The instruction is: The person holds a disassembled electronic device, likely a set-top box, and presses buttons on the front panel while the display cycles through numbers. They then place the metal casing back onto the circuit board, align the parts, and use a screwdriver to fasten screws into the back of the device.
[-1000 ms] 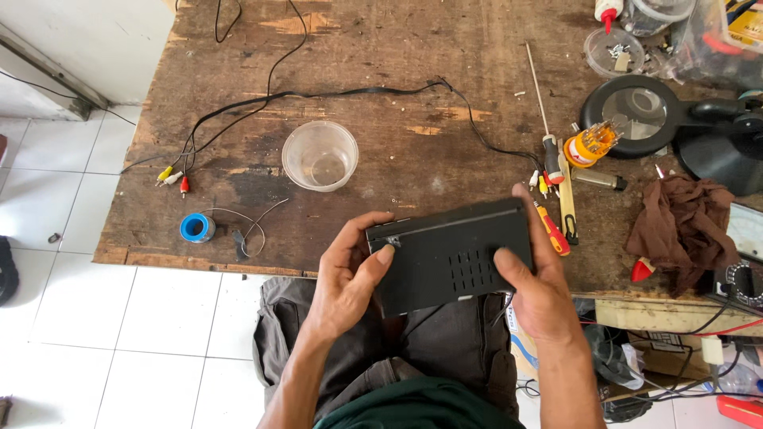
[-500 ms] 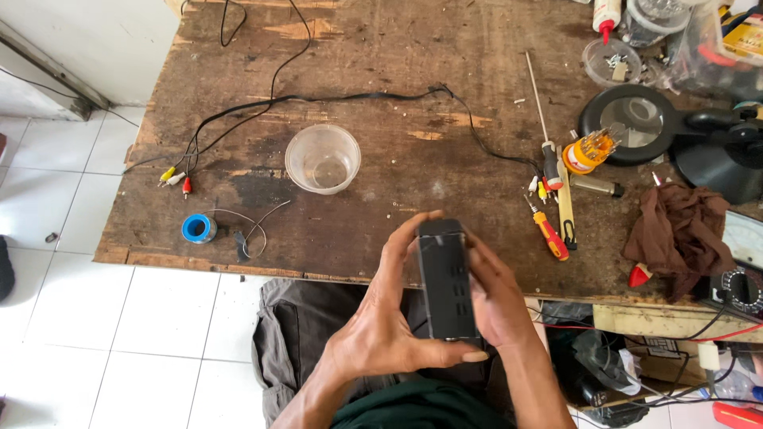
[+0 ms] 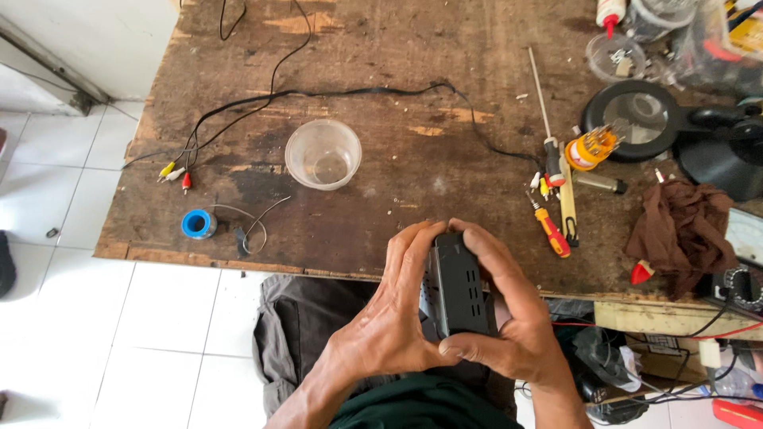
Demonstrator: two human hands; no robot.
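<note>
my left hand [image 3: 389,318] and right hand [image 3: 509,318] both clamp the black vented box [image 3: 459,284], held edge-on over the worn wooden bench [image 3: 381,214].

Lower end of black box [image 3: 459,286] behind right thumb.

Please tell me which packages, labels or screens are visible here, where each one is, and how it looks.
Glue bottle: top right of the table, white with a red tip.
Meter: right edge, pale dial face, partly cut off.
Plastic bag: top right corner, clear, yellow and red contents.
</note>
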